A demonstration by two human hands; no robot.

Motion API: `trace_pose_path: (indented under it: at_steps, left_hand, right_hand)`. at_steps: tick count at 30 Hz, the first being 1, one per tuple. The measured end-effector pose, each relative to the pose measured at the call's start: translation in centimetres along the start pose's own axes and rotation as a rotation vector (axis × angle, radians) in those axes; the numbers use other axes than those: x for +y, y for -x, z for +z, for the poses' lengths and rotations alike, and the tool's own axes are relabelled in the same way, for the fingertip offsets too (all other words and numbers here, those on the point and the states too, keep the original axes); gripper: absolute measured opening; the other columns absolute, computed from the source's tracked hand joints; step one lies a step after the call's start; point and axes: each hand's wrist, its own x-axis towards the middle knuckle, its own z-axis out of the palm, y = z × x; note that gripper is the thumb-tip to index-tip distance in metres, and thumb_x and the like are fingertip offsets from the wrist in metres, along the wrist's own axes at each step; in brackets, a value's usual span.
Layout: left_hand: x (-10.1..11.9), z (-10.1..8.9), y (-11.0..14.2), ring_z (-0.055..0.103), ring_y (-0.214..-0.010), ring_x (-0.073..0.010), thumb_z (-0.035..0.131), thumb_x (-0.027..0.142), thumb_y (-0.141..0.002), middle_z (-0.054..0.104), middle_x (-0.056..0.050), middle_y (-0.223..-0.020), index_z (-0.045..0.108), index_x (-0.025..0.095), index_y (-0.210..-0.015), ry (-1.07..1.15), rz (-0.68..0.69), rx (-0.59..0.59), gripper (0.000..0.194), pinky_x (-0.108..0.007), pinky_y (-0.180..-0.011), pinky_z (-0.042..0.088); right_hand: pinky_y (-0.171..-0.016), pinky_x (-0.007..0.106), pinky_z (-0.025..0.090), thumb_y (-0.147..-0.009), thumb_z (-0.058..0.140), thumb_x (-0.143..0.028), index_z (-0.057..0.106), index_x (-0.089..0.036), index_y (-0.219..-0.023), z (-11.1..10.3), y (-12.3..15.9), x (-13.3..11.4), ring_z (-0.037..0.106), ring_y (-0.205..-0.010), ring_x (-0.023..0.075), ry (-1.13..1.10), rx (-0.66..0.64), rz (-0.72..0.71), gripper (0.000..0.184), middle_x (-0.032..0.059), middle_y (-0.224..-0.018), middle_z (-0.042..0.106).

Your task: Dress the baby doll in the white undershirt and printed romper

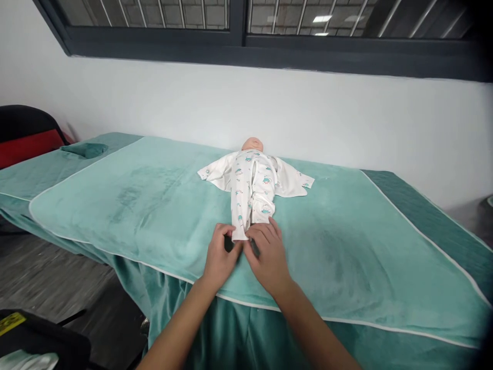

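A baby doll (252, 144) lies on its back on the bed, its head toward the wall. White printed baby clothes (265, 181) cover its body, with the sleeves spread out to both sides. At the near end of the left trouser leg (238, 205), my left hand (222, 256) pinches one edge of the cuff. My right hand (268, 253) has its fingers closed at the opposite edge of that same cuff. The doll's feet are hidden by the cloth and my hands.
A teal velvet cover (162, 205) with white piping drapes the bed and hangs over its front edge. Behind stands a white wall (154, 97) below a dark-framed window (239, 49). A red and black chair (31, 141) is at far left, a black object (42, 339) at lower left.
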Motion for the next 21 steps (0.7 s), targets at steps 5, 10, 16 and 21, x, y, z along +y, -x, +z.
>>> trace_pose_path:
  at_steps: [5, 10, 16, 21]
  left_hand:
    - [0.3, -0.2, 0.8, 0.055, -0.079, -0.0140, 0.059, 0.019, -0.093, 0.052, 0.001, -0.085, 0.054, 0.023, -0.105, -0.031, 0.021, 0.006, 0.014, -0.028, -0.074, 0.047]
    - [1.2, 0.1, 0.5, 0.057, -0.099, -0.0208, 0.065, 0.019, -0.090, 0.058, -0.007, -0.105, 0.053, 0.022, -0.116, -0.277, 0.258, 0.066, 0.028, -0.036, -0.085, 0.050]
    - [4.3, 0.4, -0.8, 0.056, -0.098, -0.0189, 0.068, 0.015, -0.088, 0.060, -0.005, -0.101, 0.053, 0.019, -0.105, -0.198, 0.337, 0.081, 0.023, -0.034, -0.086, 0.049]
    - [4.9, -0.1, -0.6, 0.055, -0.104, -0.0190, 0.063, 0.012, -0.091, 0.062, -0.006, -0.106, 0.053, 0.020, -0.110, -0.234, 0.319, -0.003, 0.022, -0.036, -0.092, 0.047]
  right_hand:
    - [-0.109, 0.047, 0.041, -0.094, 0.053, -0.015, 0.061, -0.027, -0.108, -1.0, 1.3, 2.6, 0.059, -0.112, 0.0218, -0.128, -0.021, 0.033, 0.020, 0.0059, -0.114, 0.065]
    - [-0.088, 0.040, 0.051, -0.090, 0.056, -0.018, 0.054, -0.022, -0.116, -1.3, 2.3, 6.1, 0.060, -0.101, 0.0229, -0.095, 0.066, 0.378, 0.027, 0.0094, -0.114, 0.060]
    - [-0.083, 0.038, 0.041, -0.089, 0.058, -0.020, 0.061, -0.021, -0.097, -0.2, 0.1, 6.2, 0.059, -0.092, 0.0234, 0.139, -0.129, 0.405, 0.009, 0.0048, -0.100, 0.065]
    - [-0.076, 0.031, 0.041, -0.089, 0.054, -0.015, 0.060, -0.021, -0.089, -0.5, -0.5, 6.0, 0.055, -0.083, 0.0183, -0.090, -0.028, 0.367, 0.009, 0.0017, -0.087, 0.060]
